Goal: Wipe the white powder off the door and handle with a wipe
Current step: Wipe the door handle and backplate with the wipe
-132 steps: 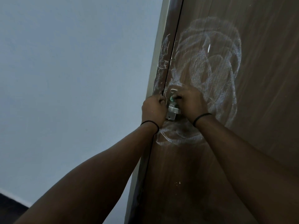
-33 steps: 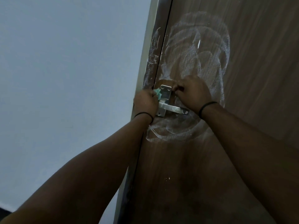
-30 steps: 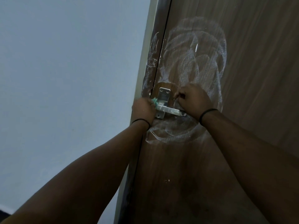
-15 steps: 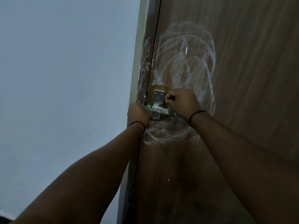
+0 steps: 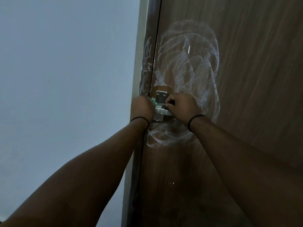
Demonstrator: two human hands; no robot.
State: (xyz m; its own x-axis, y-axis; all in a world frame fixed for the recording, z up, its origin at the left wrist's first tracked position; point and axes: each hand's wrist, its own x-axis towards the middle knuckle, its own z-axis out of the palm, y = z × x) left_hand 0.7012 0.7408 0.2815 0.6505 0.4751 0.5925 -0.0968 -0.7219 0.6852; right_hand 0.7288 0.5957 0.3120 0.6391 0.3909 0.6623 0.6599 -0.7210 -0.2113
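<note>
— Where are your hands?
— Both are at the handle (image 5: pixel 161 110). My left hand (image 5: pixel 142 107) is curled round a green wipe (image 5: pixel 154 101), pressing it against the left side of the metal plate (image 5: pixel 161 97). My right hand (image 5: pixel 182 106) is curled round the lever, just right of the plate.
— And the powder?
— White powder (image 5: pixel 193 66) swirls across the door (image 5: pixel 246 79) above my right hand and loops below both wrists. More streaks the frame (image 5: pixel 146 63) above my left hand. A small bare patch sits just above the plate.
— Anything else?
— A black band (image 5: pixel 196 119) on each wrist, and a pale wall (image 5: pixel 65 79) beyond my left arm.
</note>
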